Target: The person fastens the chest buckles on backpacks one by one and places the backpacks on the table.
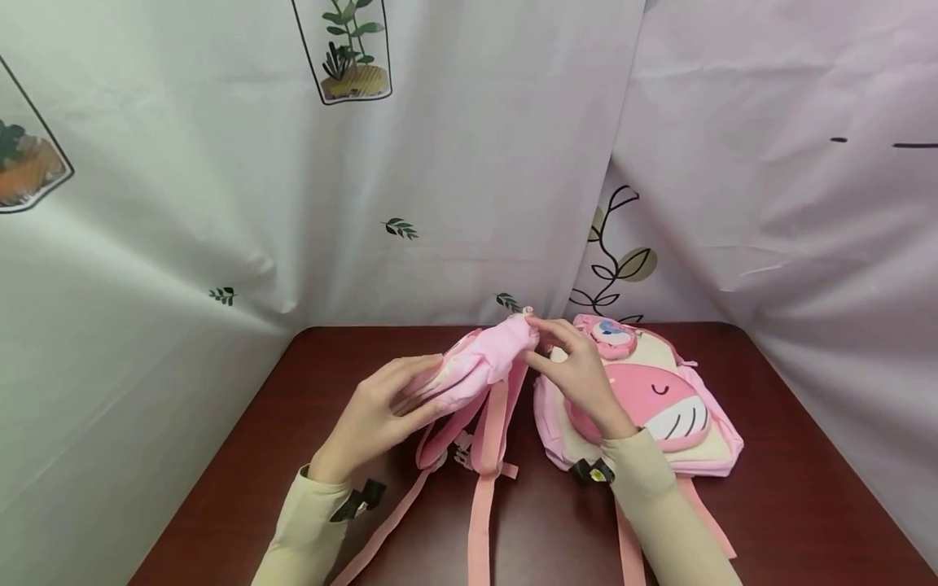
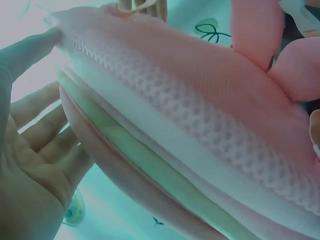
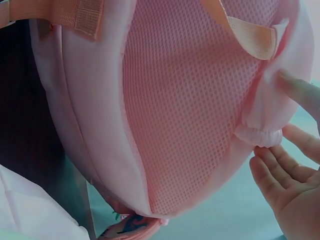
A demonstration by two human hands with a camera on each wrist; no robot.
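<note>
A pink backpack (image 1: pixel 501 348) is held up on edge over the table, its shoulder straps (image 1: pixel 479 513) hanging down in front. My left hand (image 1: pixel 370 419) grips its left end, thumb on the near face and fingers behind. The left wrist view shows layered white and green side panels (image 2: pixel 150 150) running between that thumb and the fingers. At the other end my right hand (image 1: pixel 579 374) pinches the fabric. In the right wrist view its thumb lies on a gathered side pocket (image 3: pixel 267 112), fingertips at the elastic hem, beside the pink mesh panel (image 3: pixel 190 105).
To the right, a second pink and cream backpack (image 1: pixel 733 456) lies on the dark red table (image 1: pixel 264 456), a smiling whale patch (image 1: pixel 633 391) on its front. A white printed cloth (image 1: pixel 469 163) hangs behind the table and along both sides.
</note>
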